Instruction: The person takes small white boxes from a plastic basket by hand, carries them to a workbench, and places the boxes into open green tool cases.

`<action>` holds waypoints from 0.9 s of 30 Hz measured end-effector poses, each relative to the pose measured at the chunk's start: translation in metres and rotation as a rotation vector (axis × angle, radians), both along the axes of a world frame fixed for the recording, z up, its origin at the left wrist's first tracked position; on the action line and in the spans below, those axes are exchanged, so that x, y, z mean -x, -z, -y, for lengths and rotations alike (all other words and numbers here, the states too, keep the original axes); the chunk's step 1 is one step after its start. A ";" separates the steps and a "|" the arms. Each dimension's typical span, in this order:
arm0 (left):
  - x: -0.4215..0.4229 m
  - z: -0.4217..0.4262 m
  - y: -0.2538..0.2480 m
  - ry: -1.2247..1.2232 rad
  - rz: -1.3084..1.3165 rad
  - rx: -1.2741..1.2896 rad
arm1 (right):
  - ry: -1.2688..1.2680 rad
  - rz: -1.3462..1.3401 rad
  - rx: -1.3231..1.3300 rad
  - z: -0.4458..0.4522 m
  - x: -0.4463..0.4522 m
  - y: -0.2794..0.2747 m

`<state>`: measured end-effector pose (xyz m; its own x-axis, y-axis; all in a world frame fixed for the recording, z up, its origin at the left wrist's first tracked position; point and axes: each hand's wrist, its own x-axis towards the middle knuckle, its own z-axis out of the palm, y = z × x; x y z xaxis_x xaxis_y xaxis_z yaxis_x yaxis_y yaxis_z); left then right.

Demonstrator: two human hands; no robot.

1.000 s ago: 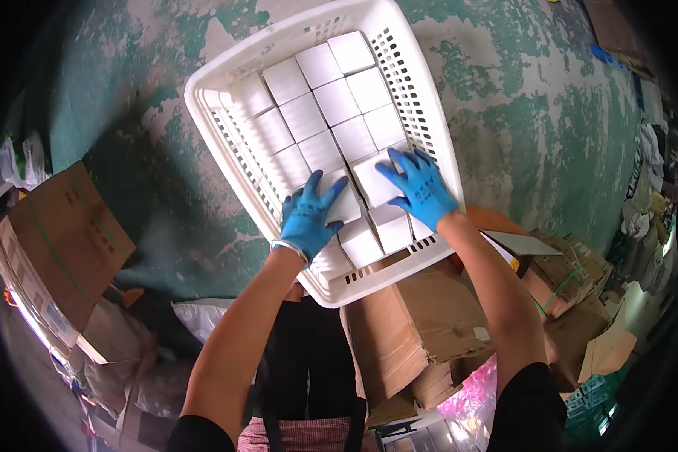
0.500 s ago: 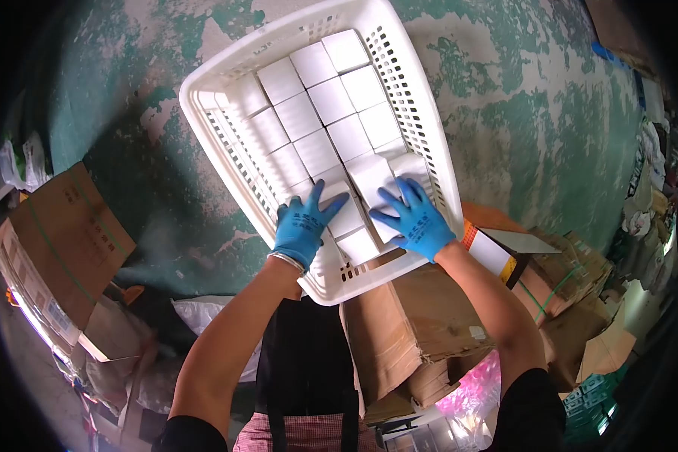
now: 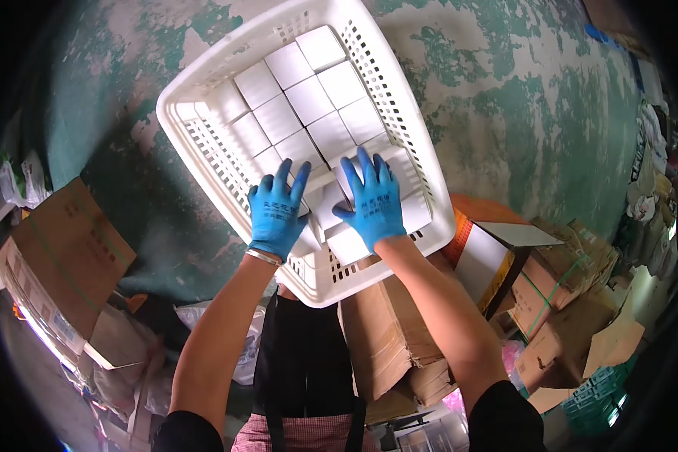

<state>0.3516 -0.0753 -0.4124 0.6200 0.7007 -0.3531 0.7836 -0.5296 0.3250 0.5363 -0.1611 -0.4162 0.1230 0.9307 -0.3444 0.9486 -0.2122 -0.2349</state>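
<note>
Two hands (image 3: 275, 216) (image 3: 374, 205) closer together, boxes (image 3: 277, 119), one basket (image 3: 172, 114)

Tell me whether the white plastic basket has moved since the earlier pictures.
Yes. The white plastic basket has shifted left: its far left corner now sits closer to the flattish brown cardboard box at the left.

I watch through one camera worn on the person's head, facing forward and steeply down. Its very wide lens curves the outer scene and leaves the corners dark. Dark clothing (image 3: 301, 361) fills the near centre. Beyond it, within arm's reach, the left hand (image 3: 276, 215) and right hand (image 3: 373, 207) appear mid-view, and I look from above into a white basket (image 3: 200, 167) stretching towards the far edge.
</note>
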 end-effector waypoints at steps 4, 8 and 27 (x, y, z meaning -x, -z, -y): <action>0.011 -0.005 -0.020 -0.239 0.209 -0.012 | 0.245 -0.110 0.124 -0.025 0.000 -0.004; 0.028 0.002 -0.058 -0.414 0.499 -0.085 | 0.477 -0.323 -0.269 -0.019 -0.022 -0.018; 0.003 0.139 -0.049 -1.956 1.386 1.427 | 0.014 -0.423 0.248 -0.041 0.012 -0.079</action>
<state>0.3486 -0.2139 -0.3634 0.2142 0.3087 -0.9267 -0.7525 0.6571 0.0450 0.5240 -0.1204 -0.3368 -0.0635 0.8136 -0.5780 0.7773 -0.3230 -0.5400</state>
